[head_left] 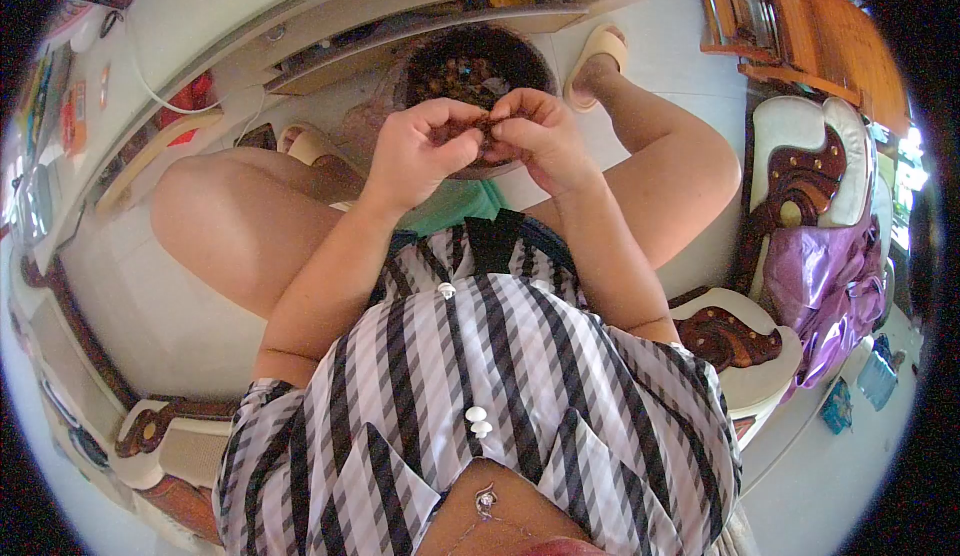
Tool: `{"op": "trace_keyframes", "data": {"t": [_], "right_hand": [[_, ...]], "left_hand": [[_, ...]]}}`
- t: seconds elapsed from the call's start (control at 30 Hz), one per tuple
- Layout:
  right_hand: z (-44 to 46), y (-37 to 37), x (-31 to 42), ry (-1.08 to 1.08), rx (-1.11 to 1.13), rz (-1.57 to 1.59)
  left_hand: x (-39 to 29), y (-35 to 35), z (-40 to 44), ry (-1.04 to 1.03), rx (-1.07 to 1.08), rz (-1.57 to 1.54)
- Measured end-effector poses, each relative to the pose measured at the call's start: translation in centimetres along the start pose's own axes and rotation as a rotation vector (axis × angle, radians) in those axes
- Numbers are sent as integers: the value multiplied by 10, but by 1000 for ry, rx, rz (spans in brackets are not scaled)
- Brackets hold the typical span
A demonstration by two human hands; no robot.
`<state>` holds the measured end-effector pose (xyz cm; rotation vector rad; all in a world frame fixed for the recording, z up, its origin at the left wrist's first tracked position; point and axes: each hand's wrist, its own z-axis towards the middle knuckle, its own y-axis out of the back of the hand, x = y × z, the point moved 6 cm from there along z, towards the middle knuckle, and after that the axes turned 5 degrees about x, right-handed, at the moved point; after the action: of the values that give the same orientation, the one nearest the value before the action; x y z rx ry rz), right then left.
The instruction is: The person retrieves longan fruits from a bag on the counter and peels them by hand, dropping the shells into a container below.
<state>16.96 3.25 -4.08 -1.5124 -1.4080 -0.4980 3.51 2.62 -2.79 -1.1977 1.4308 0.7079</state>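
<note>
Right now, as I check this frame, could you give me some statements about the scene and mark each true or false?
1. The left hand and right hand meet at a small brown piece. True.
2. The dark round container is empty. False: brown pieces lie inside it.
3. The purple cover hangs on the chair at the right. True.
4. Both feet are bare. False: they wear pale yellow slippers.
5. The shirt is plain white. False: the shirt has black, grey and white stripes.
</note>
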Motion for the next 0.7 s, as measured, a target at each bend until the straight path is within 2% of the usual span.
{"op": "trace_keyframes", "data": {"t": [0.1,0.2,0.3,0.4,0.5,0.63,0.7], "right_hand": [[-1,-1,4,68,-20,-135],[-3,-4,7,127,-18,-205],[-5,-8,13,164,-34,-275],[-6,-6,15,172,-77,-429],[-8,-5,16,160,-120,-504],[-6,-1,15,122,-99,-501],[-5,1,12,76,-71,-385]], "left_hand": [[-6,4,0,-54,-146,106],[-5,8,-2,-65,-153,292],[-27,3,-4,-453,-153,587],[-28,-4,-9,-562,-173,703],[-25,-4,-9,-526,-207,682],[-33,-7,-12,-598,-219,674],[-34,-7,-13,-616,-225,644]]}}
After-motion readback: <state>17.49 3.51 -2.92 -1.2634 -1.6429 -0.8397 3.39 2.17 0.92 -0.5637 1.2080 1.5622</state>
